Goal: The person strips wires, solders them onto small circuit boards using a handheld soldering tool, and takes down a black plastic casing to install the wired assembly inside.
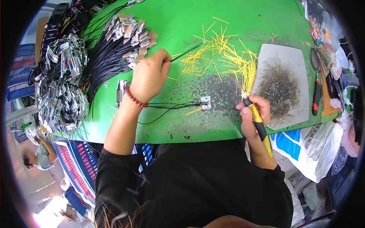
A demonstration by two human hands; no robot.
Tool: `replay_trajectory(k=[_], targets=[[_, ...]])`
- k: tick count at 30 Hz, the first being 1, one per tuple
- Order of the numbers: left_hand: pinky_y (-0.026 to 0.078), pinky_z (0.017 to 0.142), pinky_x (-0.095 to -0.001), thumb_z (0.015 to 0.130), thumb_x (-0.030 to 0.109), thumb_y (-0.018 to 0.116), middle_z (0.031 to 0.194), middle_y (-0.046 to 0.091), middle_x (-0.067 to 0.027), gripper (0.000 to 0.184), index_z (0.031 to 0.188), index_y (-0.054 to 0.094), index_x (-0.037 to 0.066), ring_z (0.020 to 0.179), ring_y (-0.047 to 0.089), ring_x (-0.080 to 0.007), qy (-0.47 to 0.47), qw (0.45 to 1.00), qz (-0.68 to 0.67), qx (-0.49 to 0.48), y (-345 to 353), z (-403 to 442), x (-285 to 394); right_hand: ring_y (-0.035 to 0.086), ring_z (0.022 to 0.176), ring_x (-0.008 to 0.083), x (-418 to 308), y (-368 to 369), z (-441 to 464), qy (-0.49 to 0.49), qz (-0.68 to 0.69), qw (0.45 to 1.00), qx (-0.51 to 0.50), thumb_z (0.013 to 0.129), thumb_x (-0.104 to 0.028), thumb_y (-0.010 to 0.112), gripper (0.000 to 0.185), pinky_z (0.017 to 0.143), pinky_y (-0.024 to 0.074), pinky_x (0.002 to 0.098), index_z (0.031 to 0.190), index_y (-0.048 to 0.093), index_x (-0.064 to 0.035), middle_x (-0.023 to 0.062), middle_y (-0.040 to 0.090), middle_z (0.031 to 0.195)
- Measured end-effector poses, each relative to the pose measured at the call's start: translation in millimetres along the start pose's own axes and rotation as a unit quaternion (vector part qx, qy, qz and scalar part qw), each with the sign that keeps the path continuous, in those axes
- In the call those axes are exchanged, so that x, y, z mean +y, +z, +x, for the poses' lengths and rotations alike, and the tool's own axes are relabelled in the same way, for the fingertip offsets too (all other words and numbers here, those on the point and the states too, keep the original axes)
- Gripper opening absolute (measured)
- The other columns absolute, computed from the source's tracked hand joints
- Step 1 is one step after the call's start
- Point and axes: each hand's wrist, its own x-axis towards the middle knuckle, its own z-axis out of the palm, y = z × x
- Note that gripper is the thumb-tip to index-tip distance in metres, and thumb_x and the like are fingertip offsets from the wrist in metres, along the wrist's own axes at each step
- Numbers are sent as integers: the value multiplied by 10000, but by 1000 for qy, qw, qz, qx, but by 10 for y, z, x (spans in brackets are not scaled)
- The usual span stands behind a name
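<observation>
My right hand point(254, 112) is closed around a soldering iron point(261, 131) with a yellow and black handle, its tip pointing up toward a pile of thin yellow wires point(247, 72). My left hand point(152, 70) pinches a thin dark rod point(186, 52) that points up and right; whether it is tweezers or a stiff wire I cannot tell. Between the hands lies a small circuit board point(205, 102) with black cables point(173, 105) running left under my left wrist. Two short yellow wires point(194, 111) extend from its lower left. A metal-cased part point(121, 90) sits left of my forearm.
Bundled black cables point(108, 57) with small boards fill the upper left, beside a heap of metal-cased parts point(62, 83). A grey board with dark residue point(304, 76) lies right. A red-black cutter point(316, 95) rests near the right edge. Another person point(43, 154) is at far left.
</observation>
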Motion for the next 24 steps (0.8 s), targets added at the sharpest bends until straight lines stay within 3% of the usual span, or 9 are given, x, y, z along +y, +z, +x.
replay_trajectory(k=[1, 5, 8, 10, 11, 14, 19, 21, 24], targets=[[490, 574, -400, 861, 79, 590, 698, 641, -145, 75, 919, 592, 32, 647, 642, -325, -5, 999, -49, -2, -26, -38, 20, 578, 644, 85, -33, 46, 37, 6, 33, 999, 11, 907, -203, 684, 329, 588, 464, 216, 1111, 545, 15, 72, 644, 796], [482, 572, -364, 827, 85, 629, 668, 614, -108, 165, 983, 614, 32, 604, 621, -255, -38, 995, -88, -29, -241, -80, 277, 631, 600, 108, -121, 41, 125, 44, 46, 997, -46, 958, -110, 593, 267, 466, 471, 201, 1188, 590, 25, 83, 646, 795], [492, 593, -373, 820, 108, 654, 717, 633, -116, 176, 984, 640, 45, 647, 634, -264, 8, 993, -102, -53, -308, -47, 465, 631, 600, 101, -269, 78, 318, 78, 20, 990, -112, 937, -54, 603, 183, 477, 474, 211, 1109, 636, -1, 62, 638, 787], [498, 617, -385, 830, 106, 652, 754, 645, -131, 137, 950, 647, 39, 694, 642, -301, 76, 987, -141, -3, -226, -27, 593, 631, 600, 101, -313, 154, 413, 69, 7, 990, -119, 933, -45, 607, 161, 481, 475, 214, 1086, 638, -7, 57, 639, 787], [501, 647, -300, 875, 33, 636, 803, 673, -114, 100, 954, 656, -24, 716, 648, -208, 102, 987, -123, -10, -261, -18, 686, 615, 605, 104, -359, 199, 453, 53, -15, 990, -126, 962, -107, 590, 194, 516, 468, 207, 1127, 565, -8, 78, 640, 724], [503, 648, -293, 874, 38, 647, 794, 679, -126, 83, 917, 686, -21, 717, 653, -205, 75, 984, -161, -14, -165, -86, 708, 651, 686, 123, -395, 291, 499, -6, -9, 995, -102, 939, -46, 601, 215, 548, 489, 218, 1144, 547, -10, 88, 656, 792], [504, 641, -304, 866, 41, 658, 803, 687, -134, 107, 948, 694, -17, 700, 651, -204, 47, 975, -214, -31, -7, -254, 698, 668, 891, 144, -465, 502, 585, -21, -6, 993, -118, 840, 51, 684, 445, 688, 482, 222, 1223, 475, -36, 128, 686, 948], [491, 605, -389, 839, 86, 667, 753, 631, -171, 91, 859, 667, -3, 685, 624, -343, 59, 968, -243, -18, 42, -299, 718, 667, 864, 139, -467, 603, 597, -45, 1, 991, -128, 812, 70, 703, 480, 690, 482, 237, 1217, 474, -44, 104, 684, 919], [489, 587, -373, 843, 85, 662, 738, 630, -177, 98, 881, 670, -5, 657, 624, -332, 45, 962, -266, -48, 83, -361, 685, 671, 846, 146, -349, 655, 534, -95, -10, 988, -124, 801, 87, 705, 489, 689, 485, 242, 1210, 474, -46, 98, 677, 922]])
